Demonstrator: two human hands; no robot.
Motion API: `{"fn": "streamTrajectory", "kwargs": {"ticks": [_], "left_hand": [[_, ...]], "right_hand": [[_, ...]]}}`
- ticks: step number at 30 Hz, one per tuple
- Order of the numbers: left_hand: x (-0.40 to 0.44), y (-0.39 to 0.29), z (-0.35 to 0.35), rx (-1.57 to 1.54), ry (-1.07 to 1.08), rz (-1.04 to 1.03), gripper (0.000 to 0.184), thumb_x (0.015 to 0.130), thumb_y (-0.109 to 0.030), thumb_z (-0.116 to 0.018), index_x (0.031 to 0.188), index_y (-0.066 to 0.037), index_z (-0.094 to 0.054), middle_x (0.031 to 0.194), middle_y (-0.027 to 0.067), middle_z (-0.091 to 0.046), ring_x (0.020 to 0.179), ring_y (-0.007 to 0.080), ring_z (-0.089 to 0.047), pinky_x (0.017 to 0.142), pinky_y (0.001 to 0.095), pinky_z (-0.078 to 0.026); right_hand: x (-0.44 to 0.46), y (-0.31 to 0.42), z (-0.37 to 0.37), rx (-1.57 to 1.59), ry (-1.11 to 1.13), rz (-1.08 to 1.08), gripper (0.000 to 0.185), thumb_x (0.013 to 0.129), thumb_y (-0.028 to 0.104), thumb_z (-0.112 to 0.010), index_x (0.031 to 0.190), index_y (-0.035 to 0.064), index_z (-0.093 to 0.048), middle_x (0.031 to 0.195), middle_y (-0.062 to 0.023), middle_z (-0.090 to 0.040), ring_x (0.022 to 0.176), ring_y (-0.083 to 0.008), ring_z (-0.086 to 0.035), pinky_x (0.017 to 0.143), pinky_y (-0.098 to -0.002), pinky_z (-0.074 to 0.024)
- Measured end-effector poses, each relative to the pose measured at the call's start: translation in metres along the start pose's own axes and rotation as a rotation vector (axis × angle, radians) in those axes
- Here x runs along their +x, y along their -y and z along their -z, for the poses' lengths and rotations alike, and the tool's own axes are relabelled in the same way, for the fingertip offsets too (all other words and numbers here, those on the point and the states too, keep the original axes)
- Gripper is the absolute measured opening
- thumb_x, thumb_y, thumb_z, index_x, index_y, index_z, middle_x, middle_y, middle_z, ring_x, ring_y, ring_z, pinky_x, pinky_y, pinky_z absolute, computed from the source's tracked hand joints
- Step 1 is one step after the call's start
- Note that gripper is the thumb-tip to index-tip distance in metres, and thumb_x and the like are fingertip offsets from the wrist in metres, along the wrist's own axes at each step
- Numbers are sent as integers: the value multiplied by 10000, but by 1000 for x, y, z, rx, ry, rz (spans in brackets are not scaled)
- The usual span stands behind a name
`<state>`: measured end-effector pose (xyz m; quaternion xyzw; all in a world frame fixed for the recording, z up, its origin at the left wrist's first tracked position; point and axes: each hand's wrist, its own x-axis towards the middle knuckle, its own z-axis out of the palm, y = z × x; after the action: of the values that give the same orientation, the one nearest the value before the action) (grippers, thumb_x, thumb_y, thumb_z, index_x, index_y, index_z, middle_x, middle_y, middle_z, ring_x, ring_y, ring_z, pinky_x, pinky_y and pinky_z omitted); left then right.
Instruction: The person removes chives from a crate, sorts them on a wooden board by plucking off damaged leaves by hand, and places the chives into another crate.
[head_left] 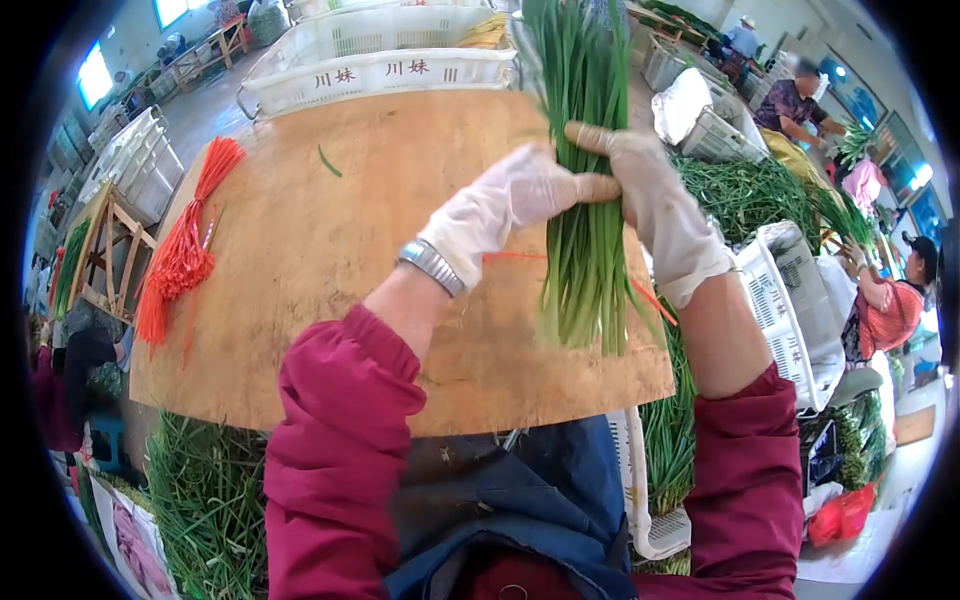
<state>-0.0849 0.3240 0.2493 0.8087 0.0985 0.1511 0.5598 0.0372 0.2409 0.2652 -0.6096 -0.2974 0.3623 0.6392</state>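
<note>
A thick bunch of garlic chives (592, 255) stands out over the right side of the wooden board, its pale cut ends toward me. My left hand (510, 205), gloved in white, closes on the bunch from the left, thumb across the stems. From the right, my gloved right hand (660, 190) grips the same stems, its thumb over the front. A red tie strip (515, 256) shows on both sides of the bunch, running behind it; whether it is knotted is hidden. On the board's left lies a bundle of red tie strips (185, 255).
A white crate (385, 75) stands beyond the wooden board (370, 220). Loose chives (205, 500) lie at the lower left, with more greens (740, 195) at the right beside another white crate (785, 320). Other people (795, 105) work at the far right.
</note>
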Motion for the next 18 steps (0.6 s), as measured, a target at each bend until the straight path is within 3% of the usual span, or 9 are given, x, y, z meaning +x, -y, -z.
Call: {"fn": "streamTrajectory", "kwargs": {"ticks": [2,7,11,14,17,18], "left_hand": [[12,36,-15,-60,-21,-18,521,757,-429,-690,1010,20,-610,942,92,-649,839,163,-614,750,268,-477],[27,67,-32,-183,38,240,497,768,-445,-675,977,4,-630,880,80,-660,802,147,-621,723,255,-478],[29,78,-38,-99,35,345,533,760,-492,-658,930,12,-633,846,99,-660,773,137,-622,686,262,-478],[25,77,-39,53,3,451,617,743,-540,-641,952,39,-617,854,132,-659,791,205,-633,704,293,-476],[11,54,-38,316,-28,509,680,740,-575,-605,981,61,-595,938,194,-637,903,296,-609,778,344,-453],[6,53,-39,361,-88,507,665,765,-568,-572,950,70,-600,934,217,-629,921,321,-592,793,358,-443]], "right_hand": [[6,-21,10,-39,-38,-71,222,793,141,-652,907,-48,-631,802,-129,-644,616,-190,-606,520,-321,-527],[21,-52,28,122,-110,-293,171,787,96,-662,884,-39,-619,733,-120,-616,575,-203,-596,508,-337,-521],[25,-66,30,121,-123,-271,184,786,104,-663,892,-40,-618,748,-117,-622,588,-211,-601,517,-339,-525],[26,-80,30,190,-91,-247,186,782,103,-663,891,-40,-617,751,-116,-624,583,-207,-598,527,-329,-518],[36,-106,38,30,-155,-26,279,752,147,-702,925,-48,-602,826,-124,-626,674,-217,-609,574,-330,-493],[41,-113,43,-79,-179,35,344,750,217,-700,933,-56,-596,849,-147,-625,715,-242,-609,607,-347,-487]]}}
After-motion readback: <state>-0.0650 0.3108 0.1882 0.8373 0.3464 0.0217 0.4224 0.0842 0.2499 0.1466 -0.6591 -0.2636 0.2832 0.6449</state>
